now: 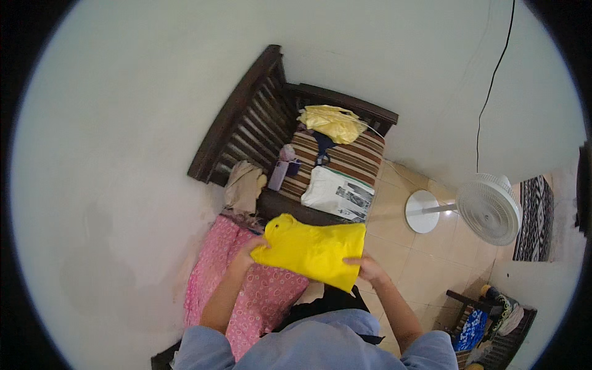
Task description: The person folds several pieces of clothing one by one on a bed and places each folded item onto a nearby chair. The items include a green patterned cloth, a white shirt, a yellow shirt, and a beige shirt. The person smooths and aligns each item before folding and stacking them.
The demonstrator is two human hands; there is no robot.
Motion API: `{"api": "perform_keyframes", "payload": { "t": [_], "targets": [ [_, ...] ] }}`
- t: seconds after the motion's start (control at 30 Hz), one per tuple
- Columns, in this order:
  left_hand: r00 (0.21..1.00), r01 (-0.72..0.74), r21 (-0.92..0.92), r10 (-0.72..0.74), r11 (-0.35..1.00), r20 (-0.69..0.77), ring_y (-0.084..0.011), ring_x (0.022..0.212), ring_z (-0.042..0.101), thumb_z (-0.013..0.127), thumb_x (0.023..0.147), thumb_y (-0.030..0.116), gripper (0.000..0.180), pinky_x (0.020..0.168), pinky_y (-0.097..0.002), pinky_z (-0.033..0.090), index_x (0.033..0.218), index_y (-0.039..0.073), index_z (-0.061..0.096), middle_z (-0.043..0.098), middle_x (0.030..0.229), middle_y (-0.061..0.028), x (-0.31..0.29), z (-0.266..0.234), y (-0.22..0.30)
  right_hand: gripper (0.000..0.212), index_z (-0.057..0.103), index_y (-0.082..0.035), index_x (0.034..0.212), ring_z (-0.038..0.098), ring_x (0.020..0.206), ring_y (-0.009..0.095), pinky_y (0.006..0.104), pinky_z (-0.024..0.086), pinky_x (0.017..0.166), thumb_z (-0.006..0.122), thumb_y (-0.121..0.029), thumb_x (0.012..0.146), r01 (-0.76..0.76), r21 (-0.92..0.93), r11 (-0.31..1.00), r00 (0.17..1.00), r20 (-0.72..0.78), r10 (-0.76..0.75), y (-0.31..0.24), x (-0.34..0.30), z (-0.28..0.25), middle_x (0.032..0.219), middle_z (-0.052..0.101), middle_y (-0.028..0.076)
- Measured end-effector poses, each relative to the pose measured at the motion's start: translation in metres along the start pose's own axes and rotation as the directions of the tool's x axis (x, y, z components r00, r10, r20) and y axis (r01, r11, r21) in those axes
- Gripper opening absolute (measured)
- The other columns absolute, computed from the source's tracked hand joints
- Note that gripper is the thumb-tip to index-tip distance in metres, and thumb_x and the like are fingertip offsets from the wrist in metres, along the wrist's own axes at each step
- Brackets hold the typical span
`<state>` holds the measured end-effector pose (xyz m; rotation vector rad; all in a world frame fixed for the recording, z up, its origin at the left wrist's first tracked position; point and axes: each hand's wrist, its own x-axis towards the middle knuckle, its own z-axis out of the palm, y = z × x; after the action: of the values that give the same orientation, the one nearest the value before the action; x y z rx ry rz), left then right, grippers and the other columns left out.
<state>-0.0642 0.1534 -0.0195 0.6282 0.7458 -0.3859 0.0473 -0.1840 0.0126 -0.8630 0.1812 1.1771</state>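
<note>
A folded bright yellow shirt hangs level in front of me, held at both ends. What looks like its collar sticks up at the far left corner. My left hand grips the left end, and my right hand pinches the right end with the thumb on top. The fingers under the cloth are hidden. Just beyond the shirt, a folded white garment with a dark print lies on the striped seat cushion of a dark wooden bench.
Pink patterned fabric lies at my left, below a beige cloth draped on the bench arm. A pale yellow bag sits at the cushion's back. A white standing fan is on the right, before a cluttered dark seat.
</note>
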Motion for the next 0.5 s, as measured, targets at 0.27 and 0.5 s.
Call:
{"api": "perform_keyframes", "payload": {
  "t": [0.27,0.5],
  "targets": [
    [0.955,0.029,0.172,-0.078,0.985,0.285,-0.0243,0.093,0.056,0.047,0.055,-0.006,0.058,0.081,-0.0354,0.046,0.113,0.001,0.044,0.055,0.104,-0.0119,0.193,0.092,0.105,0.054,0.034,-0.004,0.123,0.049,0.104,0.020,0.0317,0.042,0.086,0.059,-0.001,0.075,0.289,-0.151,0.945,0.943,-0.127,-0.309,-0.123,0.092,-0.104,0.117,0.047,0.009],
    [0.949,0.302,0.558,-0.300,0.773,-0.098,-0.0210,0.102,0.050,0.057,0.065,0.004,0.052,0.085,-0.0327,0.041,0.116,0.003,0.045,0.052,0.113,-0.0105,0.332,0.001,0.030,0.063,0.025,-0.006,0.128,0.048,0.104,0.020,0.0342,0.045,0.079,0.061,-0.010,0.077,-0.150,-0.452,0.879,0.903,-0.425,-0.064,-0.024,0.192,-0.256,0.113,0.050,0.011]
  ]
}}
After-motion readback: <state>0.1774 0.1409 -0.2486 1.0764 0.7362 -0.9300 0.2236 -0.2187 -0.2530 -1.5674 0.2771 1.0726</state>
